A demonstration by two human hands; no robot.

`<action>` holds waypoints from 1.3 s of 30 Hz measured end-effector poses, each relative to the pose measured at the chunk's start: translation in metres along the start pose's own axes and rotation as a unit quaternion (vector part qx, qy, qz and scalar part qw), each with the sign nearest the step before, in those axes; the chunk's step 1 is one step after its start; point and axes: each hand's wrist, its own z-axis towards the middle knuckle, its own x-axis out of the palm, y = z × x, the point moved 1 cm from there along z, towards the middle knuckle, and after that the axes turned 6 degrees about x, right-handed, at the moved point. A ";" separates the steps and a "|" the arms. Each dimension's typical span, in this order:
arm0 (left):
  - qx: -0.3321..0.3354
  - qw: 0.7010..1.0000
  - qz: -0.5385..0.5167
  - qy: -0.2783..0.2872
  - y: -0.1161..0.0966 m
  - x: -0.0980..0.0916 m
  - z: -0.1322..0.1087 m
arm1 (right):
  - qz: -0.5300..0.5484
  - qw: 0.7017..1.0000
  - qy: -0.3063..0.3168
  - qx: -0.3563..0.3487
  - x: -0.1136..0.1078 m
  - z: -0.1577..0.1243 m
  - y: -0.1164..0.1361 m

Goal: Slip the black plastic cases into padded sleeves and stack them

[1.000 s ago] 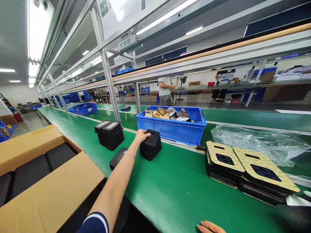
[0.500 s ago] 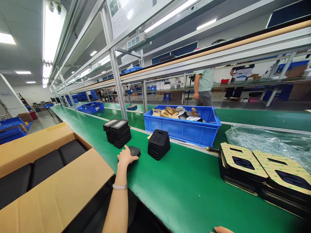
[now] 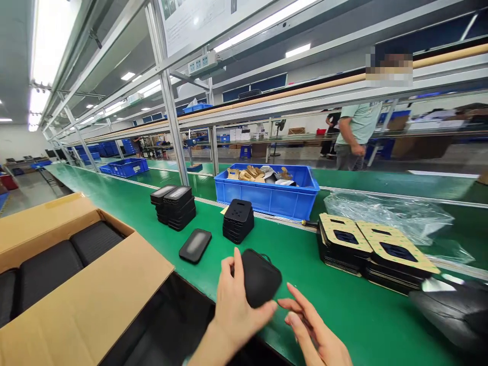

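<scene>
My left hand (image 3: 240,305) is closed around a black rounded case (image 3: 262,278) with a small loop at its upper edge, tilted above the green bench. To the right of the case, my right hand (image 3: 314,325) has its fingers apart and holds nothing. A flat black panel (image 3: 195,245) with a grey window lies beyond my left hand. Behind it stand stacks of similar black panels (image 3: 179,208), and a stack of black plates with holes (image 3: 238,219) is to their right.
An open carton (image 3: 114,274) of ribbed black pieces is at left. A blue bin (image 3: 267,195) with scraps stands behind. Stacked black frames with yellow backing (image 3: 345,236) and clear plastic (image 3: 389,211) lie right. A blurred dark object (image 3: 450,310) sits at lower right. A person (image 3: 356,134) is beyond.
My left hand has moved right and toward me, off a dark piece on the bench, and now holds the black case. My right hand has come into view. The view has turned right.
</scene>
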 end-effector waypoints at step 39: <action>-0.279 0.696 -0.623 0.221 -0.031 0.006 -0.060 | -0.061 0.960 -0.120 -0.247 0.002 -0.014 0.069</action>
